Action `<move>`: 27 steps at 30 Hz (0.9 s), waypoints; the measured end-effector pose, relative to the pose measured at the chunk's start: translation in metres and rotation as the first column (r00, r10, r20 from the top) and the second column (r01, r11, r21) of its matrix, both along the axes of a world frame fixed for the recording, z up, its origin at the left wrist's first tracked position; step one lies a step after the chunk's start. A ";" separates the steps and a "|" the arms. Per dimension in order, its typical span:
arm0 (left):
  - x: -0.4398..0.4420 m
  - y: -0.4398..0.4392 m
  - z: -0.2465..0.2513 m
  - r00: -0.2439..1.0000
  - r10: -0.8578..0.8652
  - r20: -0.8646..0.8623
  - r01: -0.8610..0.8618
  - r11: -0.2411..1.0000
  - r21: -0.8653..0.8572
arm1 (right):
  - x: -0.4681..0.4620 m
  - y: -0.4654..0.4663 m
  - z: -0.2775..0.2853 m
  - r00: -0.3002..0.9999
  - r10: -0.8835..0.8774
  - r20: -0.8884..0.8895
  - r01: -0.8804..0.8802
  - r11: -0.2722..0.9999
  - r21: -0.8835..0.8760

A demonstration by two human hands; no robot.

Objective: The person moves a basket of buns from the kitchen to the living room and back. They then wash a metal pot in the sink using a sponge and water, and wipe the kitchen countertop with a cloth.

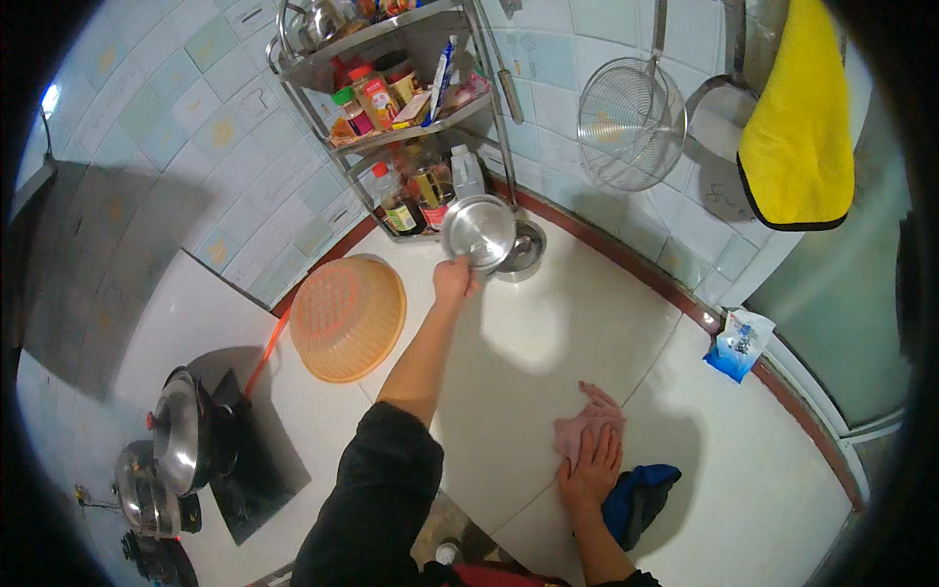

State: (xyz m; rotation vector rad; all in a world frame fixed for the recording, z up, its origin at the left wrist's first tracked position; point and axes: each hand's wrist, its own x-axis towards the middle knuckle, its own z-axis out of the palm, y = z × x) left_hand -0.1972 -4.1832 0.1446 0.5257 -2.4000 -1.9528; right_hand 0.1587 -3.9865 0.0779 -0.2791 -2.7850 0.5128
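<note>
My left hand [454,281] grips a round shiny metal pan or lid [479,232] at its near edge, raised in front of the shelf rack's foot. Just right of it and partly covered by it, a round steel container [524,252] stands on the counter. My right hand [591,467] lies flat on a crumpled pink cloth [587,423] on the white tiled countertop [513,433]. Beside the right wrist is a bunched blue and dark grey cloth [640,501].
A metal rack [418,132] holds sauce bottles and spice jars in the corner. An orange plastic basket [347,320] lies left of my left forearm. Pots [178,433] and a black cooktop [253,477] are at left; a blue and white packet [739,343] sits at right. A strainer [632,123] and yellow cloth [799,125] hang above.
</note>
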 end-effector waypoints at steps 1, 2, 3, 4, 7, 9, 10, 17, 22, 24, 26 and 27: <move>-0.010 0.003 0.000 0.996 -0.046 0.071 0.049 0.998 -0.043 | 0.002 -0.001 0.003 1.000 0.013 0.005 -0.013 1.000 -0.014; -0.015 0.006 -0.002 0.986 -0.089 0.143 0.101 0.991 -0.084 | 0.003 -0.004 0.007 1.000 0.026 0.011 -0.025 0.999 -0.028; -0.019 0.010 -0.011 0.984 -0.102 0.148 0.110 0.993 -0.048 | 0.004 -0.005 0.008 0.999 0.034 0.017 -0.033 0.999 -0.037; -0.020 0.014 -0.017 0.982 -0.115 0.153 0.119 0.993 -0.019 | 0.005 -0.005 0.008 0.999 0.045 -0.006 -0.045 0.998 -0.036; -0.010 0.035 -0.024 0.975 -0.160 0.154 0.150 0.986 0.079 | 0.009 -0.005 0.005 0.998 0.038 -0.041 -0.040 0.999 -0.029; 0.007 0.040 -0.020 0.968 -0.241 0.076 0.238 0.970 0.049 | 0.006 -0.005 0.010 0.999 0.027 -0.046 -0.028 0.999 -0.015; 0.021 0.044 -0.020 0.947 -0.315 0.058 0.312 0.949 0.045 | 0.006 -0.005 0.010 0.997 0.042 -0.068 -0.042 0.999 -0.007; 0.241 0.138 -0.009 0.511 -0.859 -0.023 0.851 0.509 -0.128 | 0.006 -0.004 -0.007 1.000 -0.008 -0.031 0.006 0.998 -0.057; 0.352 0.168 0.004 0.134 -0.991 -0.018 0.797 0.118 -0.593 | 0.005 -0.015 -0.044 1.000 0.004 -0.028 -0.004 1.000 -0.023; 0.374 0.174 -0.002 0.126 -0.990 0.068 0.834 0.069 -0.547 | 0.020 -0.027 -0.046 0.999 0.017 -0.041 -0.018 1.000 -0.014; 0.391 0.177 -0.010 0.016 -0.988 0.155 0.743 -0.092 -0.664 | 0.044 -0.051 -0.044 0.992 0.090 -0.086 -0.094 0.995 -0.041; 0.397 0.171 -0.017 0.017 -0.980 0.199 0.685 -0.133 -0.716 | 0.059 -0.070 -0.044 0.976 0.178 -0.126 -0.187 0.981 -0.060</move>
